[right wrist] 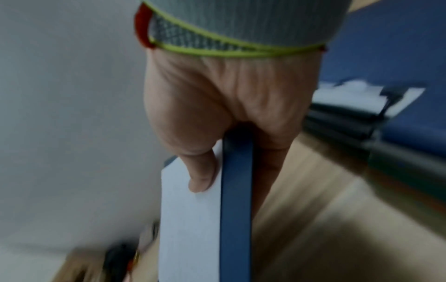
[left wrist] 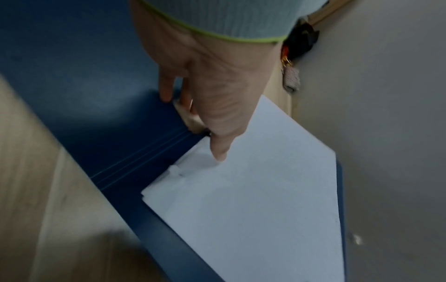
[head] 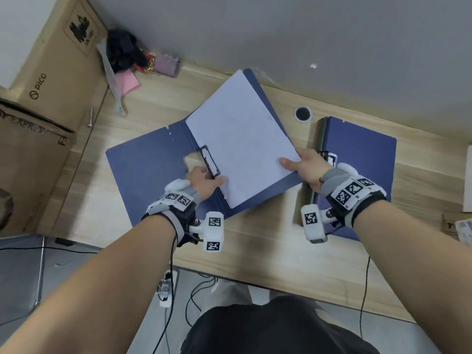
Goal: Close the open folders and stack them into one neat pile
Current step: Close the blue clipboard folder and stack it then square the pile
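Observation:
An open blue folder [head: 143, 172] lies across the wooden desk [head: 255, 251], with a sheaf of white paper [head: 237, 139] on its right half and a black clip [head: 210, 162] by the spine. My left hand [head: 205, 180] rests at the spine, its thumb pressing the paper [left wrist: 265, 190] and its fingers [left wrist: 166, 91] on the left cover [left wrist: 96, 95]. My right hand [head: 304, 164] pinches the near right corner of the cover [right wrist: 236, 190] and paper [right wrist: 188, 219], thumb on top, and holds that half tilted off the desk. A pile of closed folders [head: 362, 154] lies at the right.
Cardboard boxes [head: 46, 72] stand at the left. A black bundle [head: 122, 49], a pink note [head: 129, 84] and a white strip lie at the back left by the grey wall. A cable hole [head: 303, 113] sits between the folders. Cables hang under the desk.

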Demonstrator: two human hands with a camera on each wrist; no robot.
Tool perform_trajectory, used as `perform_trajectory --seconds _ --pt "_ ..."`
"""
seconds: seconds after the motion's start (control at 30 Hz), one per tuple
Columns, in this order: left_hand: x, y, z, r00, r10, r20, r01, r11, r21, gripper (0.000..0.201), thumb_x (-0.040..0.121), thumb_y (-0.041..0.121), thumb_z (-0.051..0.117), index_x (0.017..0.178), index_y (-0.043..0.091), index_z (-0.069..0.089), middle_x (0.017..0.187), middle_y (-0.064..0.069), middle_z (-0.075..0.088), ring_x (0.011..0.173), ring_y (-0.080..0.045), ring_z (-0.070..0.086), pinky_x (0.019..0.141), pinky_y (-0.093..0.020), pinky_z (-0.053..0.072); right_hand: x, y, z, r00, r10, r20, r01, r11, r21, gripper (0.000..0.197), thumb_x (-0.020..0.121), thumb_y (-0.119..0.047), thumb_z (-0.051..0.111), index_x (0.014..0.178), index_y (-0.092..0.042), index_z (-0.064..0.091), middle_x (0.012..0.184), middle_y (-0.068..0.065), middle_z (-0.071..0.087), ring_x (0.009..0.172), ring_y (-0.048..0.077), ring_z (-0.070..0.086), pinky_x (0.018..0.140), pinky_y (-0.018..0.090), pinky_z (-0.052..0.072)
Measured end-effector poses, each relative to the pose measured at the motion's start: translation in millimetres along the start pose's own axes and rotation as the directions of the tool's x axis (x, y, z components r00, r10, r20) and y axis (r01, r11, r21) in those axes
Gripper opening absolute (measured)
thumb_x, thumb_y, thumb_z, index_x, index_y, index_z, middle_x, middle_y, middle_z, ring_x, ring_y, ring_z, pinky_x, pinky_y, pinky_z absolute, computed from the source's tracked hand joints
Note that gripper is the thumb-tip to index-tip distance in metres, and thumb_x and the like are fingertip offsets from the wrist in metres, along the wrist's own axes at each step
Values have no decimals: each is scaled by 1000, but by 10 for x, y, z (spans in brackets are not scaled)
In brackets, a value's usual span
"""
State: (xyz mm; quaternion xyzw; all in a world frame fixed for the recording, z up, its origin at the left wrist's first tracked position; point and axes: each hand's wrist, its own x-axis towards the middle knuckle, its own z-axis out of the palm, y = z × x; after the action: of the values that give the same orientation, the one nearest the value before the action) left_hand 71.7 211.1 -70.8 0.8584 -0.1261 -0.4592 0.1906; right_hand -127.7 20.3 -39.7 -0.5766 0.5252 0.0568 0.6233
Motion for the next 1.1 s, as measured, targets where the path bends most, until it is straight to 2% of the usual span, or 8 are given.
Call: perform_trajectory --seconds 0.1,0.23,0.37,0.5,0.8,0.87,1.0,1.1 --pt "-61 192 74 986 65 -156 -30 976 216 96 72 74 68 146 20 39 147 -5 39 134 -34 40 103 -48 40 -268 18 -399 1000 17 -2 -17 992 125 24 94 -23 63 117 -18 64 116 3 72 98 20 69 83 32 55" --pt "-196 450 225 948 242 -205 -188 949 252 100 66 76 71 143 23 39 147 -8 33 133 -36 35 103 -48 38 -626 240 -934 997 28 -68 -8 961 276 27 95 -19 60 121 -16 62 118 2 71 98 16 70 82 27 57" --pt "-186 485 263 983 19 -183 26 971 238 124 56 90 63 150 17 27 151 -12 37 135 -38 42 107 -51 38 -873 536 -1331 991 32 -132 23 919 393 37 87 -22 65 123 -15 63 125 7 69 111 22 67 101 35 50" --pt "-233 445 221 975 -198 -104 216 955 206 133 29 107 46 122 13 53 109 -3 66 89 -31 65 75 -40 52 -1092 763 -1555 985 49 -166 38 873 486 33 89 -20 60 123 -17 61 112 -2 75 103 13 71 88 26 56" --pt "15 410 322 984 -166 -64 173 976 129 127 17 103 59 113 20 63 104 -3 73 92 -36 70 91 -47 55 -1282 1203 -1851 957 172 -234 -9 825 566 26 93 -19 58 119 -19 60 97 -8 77 82 4 74 64 19 58" --pt "46 502 249 989 -105 -106 110 993 47 118 26 95 69 117 20 67 107 -3 76 91 -35 71 89 -47 57 -1278 1258 -1904 946 187 -263 -32 865 500 20 97 -21 56 116 -21 61 99 -8 74 76 3 73 65 24 57" --pt "-587 1250 105 988 129 -81 -131 991 -20 44 85 32 75 121 9 70 117 -11 74 93 -30 70 86 -37 56 -1255 1341 -2024 949 168 -265 -48 912 407 33 95 -23 60 127 -19 59 122 6 67 99 20 66 92 40 51" --pt "-913 1689 125 941 330 -79 -328 944 41 36 87 37 68 117 17 71 117 -7 74 103 -30 70 94 -41 56 -1241 1347 -2001 956 126 -265 -30 940 339 32 93 -20 64 124 -20 59 125 4 65 114 26 61 107 46 43"
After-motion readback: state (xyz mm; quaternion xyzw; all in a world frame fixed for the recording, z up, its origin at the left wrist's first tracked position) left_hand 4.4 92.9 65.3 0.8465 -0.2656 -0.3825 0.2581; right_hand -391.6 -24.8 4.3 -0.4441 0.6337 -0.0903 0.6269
